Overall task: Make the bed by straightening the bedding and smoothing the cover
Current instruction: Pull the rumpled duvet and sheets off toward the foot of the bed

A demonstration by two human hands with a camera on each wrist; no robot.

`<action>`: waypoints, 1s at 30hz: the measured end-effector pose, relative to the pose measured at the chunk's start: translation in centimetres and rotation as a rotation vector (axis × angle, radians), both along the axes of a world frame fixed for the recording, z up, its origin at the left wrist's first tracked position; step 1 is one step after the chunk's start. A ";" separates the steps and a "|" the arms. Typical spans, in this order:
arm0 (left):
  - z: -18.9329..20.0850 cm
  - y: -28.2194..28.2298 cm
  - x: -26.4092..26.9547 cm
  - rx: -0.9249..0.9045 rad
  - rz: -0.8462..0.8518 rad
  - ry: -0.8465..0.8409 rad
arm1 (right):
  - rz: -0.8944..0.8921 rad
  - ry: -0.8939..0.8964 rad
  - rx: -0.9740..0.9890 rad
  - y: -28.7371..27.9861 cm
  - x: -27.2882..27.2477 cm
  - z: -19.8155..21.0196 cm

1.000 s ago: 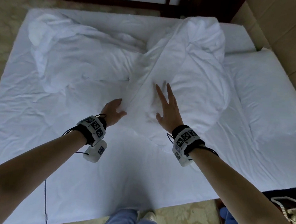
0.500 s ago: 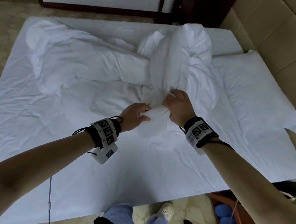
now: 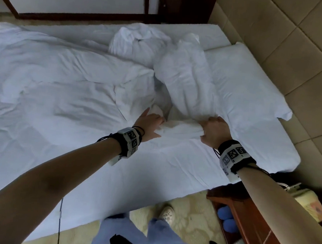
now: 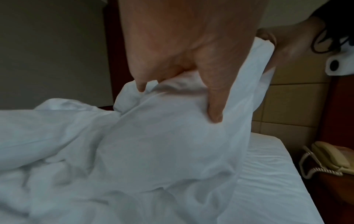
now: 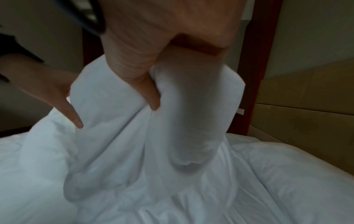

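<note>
A crumpled white duvet (image 3: 88, 70) lies bunched across the middle of the bed, over a white sheet (image 3: 115, 175). My left hand (image 3: 150, 124) and my right hand (image 3: 215, 131) both grip one gathered edge of the duvet (image 3: 180, 129) between them, a short span apart. The left wrist view has my left hand (image 4: 184, 72) clutching a fold of the duvet (image 4: 162, 136). The right wrist view has my right hand (image 5: 151, 84) clenched round a thick roll of the duvet (image 5: 182, 121). A white pillow (image 3: 252, 101) lies flat at the right, against the headboard.
A padded tan headboard (image 3: 293, 45) runs along the right. A dark wooden nightstand (image 3: 244, 217) stands at the near right corner, with a beige telephone (image 4: 329, 159) on it. Dark wooden door frames (image 3: 83, 18) stand beyond the bed. My legs and a shoe (image 3: 167, 212) are on the patterned carpet.
A second ago the left hand held the duvet and the right hand lay flat on it. Both hands gathered an edge, then pulled it nearer and spread apart along it.
</note>
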State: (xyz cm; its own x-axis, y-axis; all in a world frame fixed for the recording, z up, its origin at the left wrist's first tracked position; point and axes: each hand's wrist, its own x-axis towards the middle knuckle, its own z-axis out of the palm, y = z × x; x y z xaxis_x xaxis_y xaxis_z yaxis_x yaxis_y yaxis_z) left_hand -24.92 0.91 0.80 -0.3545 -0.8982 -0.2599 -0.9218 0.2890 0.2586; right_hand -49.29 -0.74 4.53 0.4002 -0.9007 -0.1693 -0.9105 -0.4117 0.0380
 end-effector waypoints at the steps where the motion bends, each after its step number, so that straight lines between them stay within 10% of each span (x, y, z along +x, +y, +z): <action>1: 0.1 0.0 -1.9 0.015 -0.030 -0.010 | -0.020 0.010 0.023 0.4 -1.9 -0.1; 12: -1.8 0.9 -17.2 0.269 -0.159 -0.138 | -0.309 0.065 0.380 1.5 -16.9 -6.5; 18: -3.9 -0.5 -15.9 0.420 -0.088 -0.245 | -0.221 0.004 0.580 0.4 -16.1 -11.4; 30: -10.9 -5.0 -8.4 0.517 0.426 -0.203 | -0.542 -0.152 0.298 -6.4 -17.1 -17.7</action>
State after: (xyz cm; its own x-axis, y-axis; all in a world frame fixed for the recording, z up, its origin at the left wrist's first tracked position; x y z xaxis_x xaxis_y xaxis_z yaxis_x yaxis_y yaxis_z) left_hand -33.36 -4.10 -10.10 0.1018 -0.6917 -0.7150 -0.9722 -0.2215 0.0758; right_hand -66.36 -7.14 -13.15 -0.0599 -0.9051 -0.4210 -0.9788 0.1359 -0.1529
